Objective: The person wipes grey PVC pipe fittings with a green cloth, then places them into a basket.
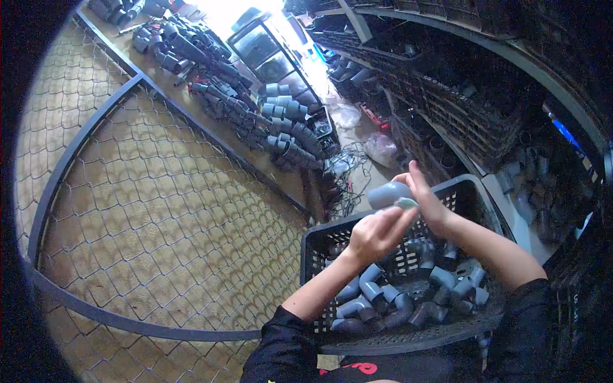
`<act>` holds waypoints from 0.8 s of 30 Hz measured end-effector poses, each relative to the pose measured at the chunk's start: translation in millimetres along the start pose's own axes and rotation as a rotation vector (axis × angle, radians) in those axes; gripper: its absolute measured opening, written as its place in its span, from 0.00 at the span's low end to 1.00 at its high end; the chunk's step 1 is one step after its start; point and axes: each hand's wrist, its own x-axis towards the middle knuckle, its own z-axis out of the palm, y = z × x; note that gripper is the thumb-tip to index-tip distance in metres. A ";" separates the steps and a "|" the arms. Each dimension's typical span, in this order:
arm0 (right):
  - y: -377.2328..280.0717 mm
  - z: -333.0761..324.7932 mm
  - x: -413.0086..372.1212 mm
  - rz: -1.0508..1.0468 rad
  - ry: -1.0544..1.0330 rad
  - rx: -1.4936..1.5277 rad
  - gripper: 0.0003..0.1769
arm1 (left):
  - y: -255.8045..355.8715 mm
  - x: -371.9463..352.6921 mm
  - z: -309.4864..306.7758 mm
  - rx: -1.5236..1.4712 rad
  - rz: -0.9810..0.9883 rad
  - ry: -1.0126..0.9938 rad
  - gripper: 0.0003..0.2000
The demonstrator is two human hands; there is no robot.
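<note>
Centrally, two hands (378, 235) at one grey fitting (388, 195), one crate (311, 258)

A black slatted crate (399, 345) carried loose grey pipe elbows (370, 290), which lay at mixed angles across its bottom, some touching, with lattice openings showing beyond them. Farther off, the pale floor (359, 135) held crumpled clear plastic bags (381, 148) and, near them, a tangle of thin dark cord (350, 188). Fine details there were too small to tell.
</note>
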 end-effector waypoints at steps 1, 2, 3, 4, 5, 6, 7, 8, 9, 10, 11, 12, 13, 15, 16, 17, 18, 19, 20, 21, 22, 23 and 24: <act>3.2 -0.4 -1.5 -0.010 -0.012 -0.041 0.39 | -4.8 -1.9 2.5 -0.031 0.011 0.022 0.19; 7.7 -1.3 -1.1 -0.021 -0.022 -0.078 0.38 | -12.4 -3.8 5.2 -0.064 0.025 0.040 0.19; 8.0 2.2 1.9 -0.077 0.011 -0.133 0.35 | -18.7 -1.0 4.1 -0.025 -0.014 0.095 0.20; 6.7 -0.8 -1.4 -0.042 0.008 -0.120 0.36 | -24.6 0.7 0.9 0.013 -0.162 0.082 0.17; 3.6 -5.5 -5.1 -0.005 0.003 -0.104 0.36 | -27.3 4.5 1.2 0.029 -0.274 0.112 0.16; -3.0 -4.9 -7.2 0.032 -0.005 -0.091 0.37 | -27.5 9.3 -0.8 0.049 -0.386 0.145 0.15; 1.5 -10.6 -2.7 0.008 -0.025 -0.100 0.37 | -29.2 4.9 1.7 0.040 -0.413 0.120 0.14; 9.6 -14.0 1.9 -0.003 -0.022 -0.087 0.38 | -25.7 4.9 1.7 0.052 -0.309 0.107 0.16; 18.3 -17.2 7.3 -0.017 -0.018 -0.074 0.38 | -19.8 0.6 6.0 0.015 -0.253 0.084 0.16; 17.9 -15.2 8.3 -0.031 -0.012 -0.061 0.38 | -12.0 -0.4 7.5 -0.023 -0.197 0.061 0.17; 17.2 -16.2 6.1 -0.055 -0.023 -0.171 0.38 | -4.1 -1.0 6.1 -0.045 -0.119 0.001 0.17; 11.7 -11.4 3.0 -0.055 -0.031 -0.157 0.38 | -1.4 1.4 6.3 -0.063 -0.038 0.001 0.17; 6.2 -5.9 0.3 -0.051 -0.036 -0.143 0.38 | -5.7 0.5 6.7 -0.064 -0.075 0.020 0.17; 13.5 -10.1 4.1 -0.089 -0.032 -0.133 0.37 | -18.8 3.4 4.1 -0.030 -0.196 0.078 0.16; 7.1 -9.2 0.1 -0.027 -0.053 -0.096 0.37 | -19.2 7.3 -3.2 -0.012 -0.343 0.042 0.15; 1.7 -5.9 -4.4 -0.019 -0.052 -0.089 0.37 | -22.3 7.4 -2.9 -0.048 -0.403 0.074 0.14; -0.6 -4.7 -6.9 -0.009 -0.052 -0.085 0.37 | -23.2 7.0 -2.4 -0.084 -0.466 0.109 0.14; 0.2 -5.0 -4.6 0.000 -0.080 -0.131 0.37 | -20.4 5.5 -3.2 -0.125 -0.426 0.115 0.13; 3.3 -1.8 -4.4 -0.157 -0.015 -0.196 0.35 | -15.3 4.2 -3.8 -0.173 -0.386 0.118 0.13; -0.1 -0.5 -6.2 -0.248 -0.074 -0.298 0.33 | -9.0 3.9 -4.4 -0.232 -0.346 0.115 0.12; -0.5 -2.8 -8.0 -0.325 -0.127 -0.401 0.32 | -6.2 5.7 -7.2 -0.245 -0.258 0.072 0.12; 2.7 -4.2 -5.1 -0.393 -0.146 -0.405 0.30 | -6.0 5.5 -10.9 -0.197 -0.223 0.026 0.12; 6.8 -6.7 -1.0 -0.461 -0.168 -0.413 0.30 | -8.2 4.2 -12.1 -0.150 -0.186 -0.015 0.12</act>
